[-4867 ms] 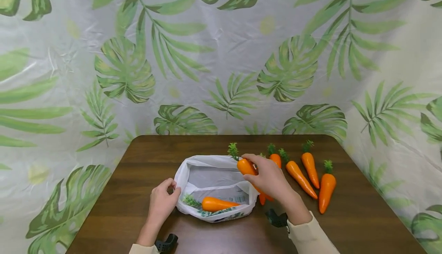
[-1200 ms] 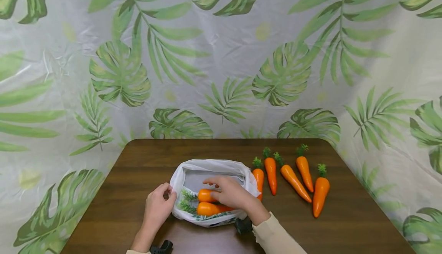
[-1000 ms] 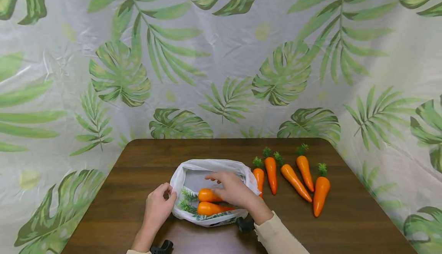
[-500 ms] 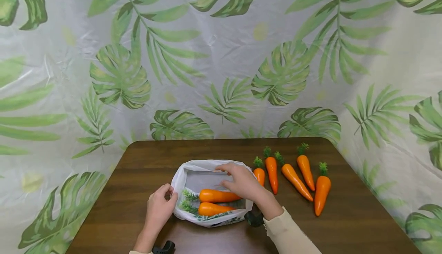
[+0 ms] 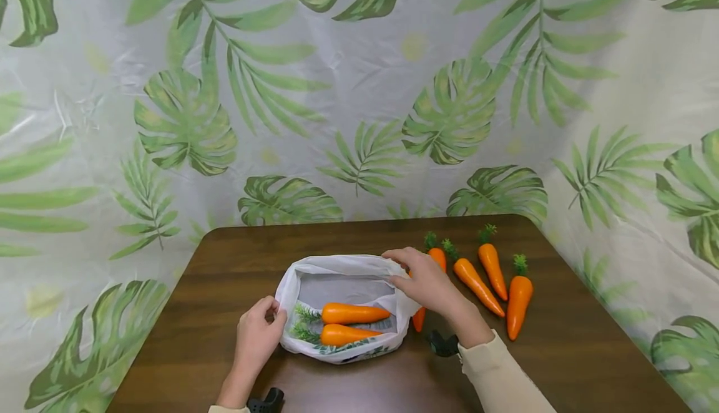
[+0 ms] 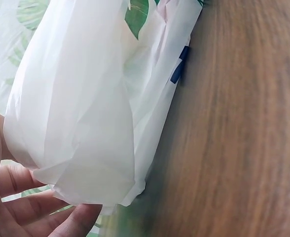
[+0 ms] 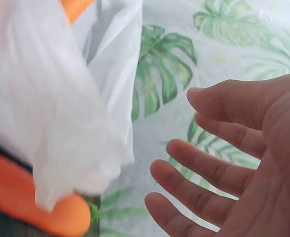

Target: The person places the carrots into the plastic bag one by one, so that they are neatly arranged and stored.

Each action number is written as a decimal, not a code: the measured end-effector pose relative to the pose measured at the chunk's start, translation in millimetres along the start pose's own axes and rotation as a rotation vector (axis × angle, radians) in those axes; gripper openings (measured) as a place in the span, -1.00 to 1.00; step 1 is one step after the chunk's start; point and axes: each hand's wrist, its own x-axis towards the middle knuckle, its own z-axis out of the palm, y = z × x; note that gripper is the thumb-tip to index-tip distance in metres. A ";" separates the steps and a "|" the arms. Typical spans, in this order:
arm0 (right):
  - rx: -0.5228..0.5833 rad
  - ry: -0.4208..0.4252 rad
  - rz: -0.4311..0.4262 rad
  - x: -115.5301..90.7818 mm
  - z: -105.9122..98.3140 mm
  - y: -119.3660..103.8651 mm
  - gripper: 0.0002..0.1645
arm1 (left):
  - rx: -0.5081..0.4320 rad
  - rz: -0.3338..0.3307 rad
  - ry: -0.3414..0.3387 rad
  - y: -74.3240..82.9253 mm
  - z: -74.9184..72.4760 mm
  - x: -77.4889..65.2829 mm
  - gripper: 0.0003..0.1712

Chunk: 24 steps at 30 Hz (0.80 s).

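Note:
A white plastic bag [image 5: 289,288] with a leaf print lies mouth up on the table, its rim folded outward. Inside it, two orange carrots with green tops, an upper carrot [image 5: 354,313] and a lower carrot [image 5: 345,335], lie side by side. My left hand [image 5: 259,332] pinches the bag's left rim between thumb and fingers; the left wrist view shows the white film [image 6: 86,108] running down into that grip. My right hand [image 5: 429,282] is over the bag's right rim, holding nothing. In the right wrist view its fingers [image 7: 204,173] are spread and loosely bent, apart from the bag.
Several carrots lie right of the bag on the dark wooden table [image 5: 236,257]: one partly hidden carrot [image 5: 418,319] by the rim, another carrot [image 5: 438,258] behind my right hand, and a far-right carrot [image 5: 519,307]. A leaf-printed curtain [image 5: 359,88] hangs behind the table.
My right hand has placed the second carrot in the bag, let it go, and moved out to the right over the rim. The left hand keeps its grip on the bag.

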 end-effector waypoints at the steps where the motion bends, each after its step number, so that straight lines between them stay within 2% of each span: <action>1: 0.001 0.005 0.008 -1.3 -2.6 1.9 -0.44 | 0.000 0.001 0.001 0.0 0.1 0.2 -0.77; 15: 0.014 0.095 0.091 -19.7 -33.0 43.3 -0.45 | 0.015 0.013 0.000 0.7 0.1 0.5 -0.78; 20: 0.033 0.123 0.113 -31.1 -44.6 58.2 -0.42 | 0.021 0.014 0.001 0.7 1.0 0.0 -0.77; 24: 0.005 0.141 0.133 -40.2 -51.6 69.4 -0.42 | 0.014 0.010 -0.003 0.8 0.8 0.5 -0.78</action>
